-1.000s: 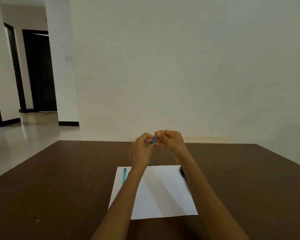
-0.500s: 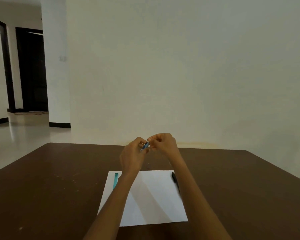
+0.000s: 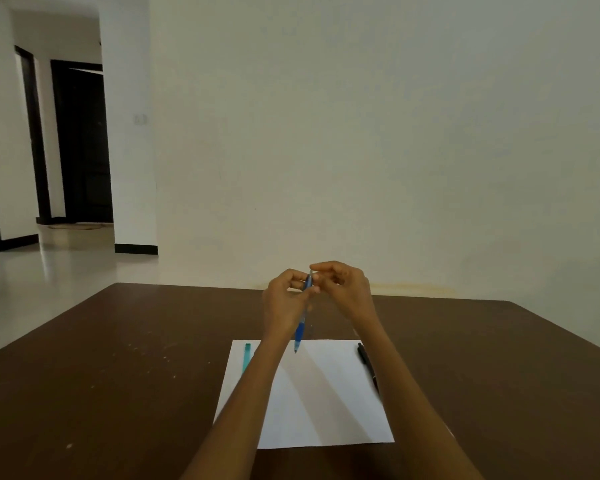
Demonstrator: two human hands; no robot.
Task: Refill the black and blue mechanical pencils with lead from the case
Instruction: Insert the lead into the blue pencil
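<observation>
A white sheet of paper [image 3: 312, 393] lies on the brown surface [image 3: 118, 375]. At its left edge rests the teal lead case [image 3: 246, 356]; at its right edge, the black pencil [image 3: 367, 363]. Above the sheet's far edge, the left hand [image 3: 284, 303] grips the blue pencil [image 3: 302, 320], tip down, fingers curled round its upper barrel. The right hand [image 3: 343, 289] pinches at the pencil's top end with its fingers [image 3: 321, 270].

Left of paper: bare counter [image 3: 118, 393], open for passage.
Paper's left edge: teal lead case [image 3: 246, 356] lies there.
Paper's right edge: black pencil [image 3: 367, 363] lies there.
</observation>
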